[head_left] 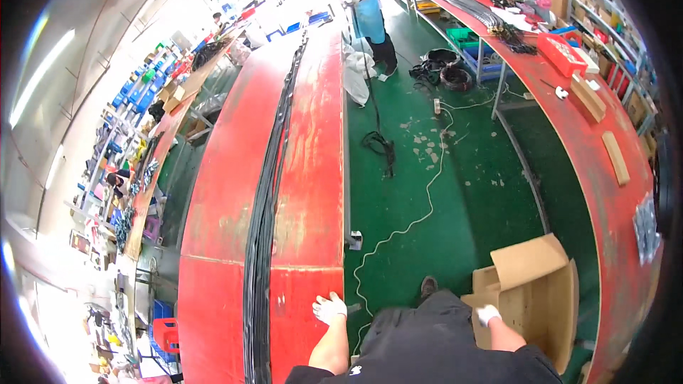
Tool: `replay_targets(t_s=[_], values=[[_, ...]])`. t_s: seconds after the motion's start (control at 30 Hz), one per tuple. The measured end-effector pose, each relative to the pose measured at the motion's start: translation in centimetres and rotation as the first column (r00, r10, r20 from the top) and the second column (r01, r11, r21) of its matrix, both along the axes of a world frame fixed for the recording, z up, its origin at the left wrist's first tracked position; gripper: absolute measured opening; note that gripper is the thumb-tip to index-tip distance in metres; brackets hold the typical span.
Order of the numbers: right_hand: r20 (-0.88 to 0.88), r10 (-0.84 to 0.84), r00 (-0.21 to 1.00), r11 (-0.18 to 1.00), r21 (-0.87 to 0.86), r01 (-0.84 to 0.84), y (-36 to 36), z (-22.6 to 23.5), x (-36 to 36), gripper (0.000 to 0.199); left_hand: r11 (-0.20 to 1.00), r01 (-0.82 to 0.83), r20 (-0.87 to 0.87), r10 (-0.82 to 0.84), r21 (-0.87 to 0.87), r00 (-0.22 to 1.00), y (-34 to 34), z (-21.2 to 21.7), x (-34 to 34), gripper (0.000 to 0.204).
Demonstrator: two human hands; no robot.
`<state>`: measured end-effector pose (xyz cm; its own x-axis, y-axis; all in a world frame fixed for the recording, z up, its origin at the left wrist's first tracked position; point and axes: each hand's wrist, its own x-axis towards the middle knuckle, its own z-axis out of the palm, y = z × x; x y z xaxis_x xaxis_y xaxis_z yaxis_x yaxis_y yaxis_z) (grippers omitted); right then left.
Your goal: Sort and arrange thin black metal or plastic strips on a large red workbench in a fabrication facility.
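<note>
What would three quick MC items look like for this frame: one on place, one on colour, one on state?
1. Where does the left hand rest?
A. On the near edge of the red table
B. Inside the cardboard box
C. On the green floor

2. What colour is the long cable bundle running down the red table?
A. White
B. Black
C. Yellow

3. What state is the cardboard box by the right hand in?
A. Taped shut
B. Crushed flat
C. Open, flaps up

Answers:
1. A, the gloved left hand lies flat on the table's near right edge.
2. B, the bundle is a dark black strip along the table's middle.
3. C, the flaps stand raised and the right hand sits at the box's rim.
</note>
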<state>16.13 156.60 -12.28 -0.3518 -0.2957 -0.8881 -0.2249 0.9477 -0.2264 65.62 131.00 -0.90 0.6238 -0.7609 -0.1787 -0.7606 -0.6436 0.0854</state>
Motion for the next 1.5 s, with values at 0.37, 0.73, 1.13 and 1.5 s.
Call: replay_targets(t_s=[0.37, 0.73, 1.13, 1.5], values=[[0.075, -0.053, 0.996, 0.760, -0.643, 0.089, -59.4, 7.3, -19.4, 0.039, 0.921, -0.389, 0.083, 0.389, -0.015, 0.918, -30.5, 1.3, -14.1, 0.072], [0.182, -0.001, 0.983, 0.751, -0.649, 0.121, -96.3, 9.6, -32.4, 0.019, 0.747, -0.664, 0.124, 0.660, -0.013, 0.741, -51.5, -3.6, -16.2, 0.071], [0.095, 0.052, 0.994, 0.194, -0.977, 0.083, -160.6, 22.0, -45.2, 0.108, 0.747, -0.586, -0.137, 0.575, -0.315, 0.807, -74.1, 4.4, -43.8, 0.063], [0.415, 0.476, 0.775, 0.563, -0.821, 0.093, -156.0, 22.1, -35.4, 0.031, 0.980, -0.166, -0.617, 0.064, -0.110, 0.784, -95.1, 8.3, -64.7, 0.054]])
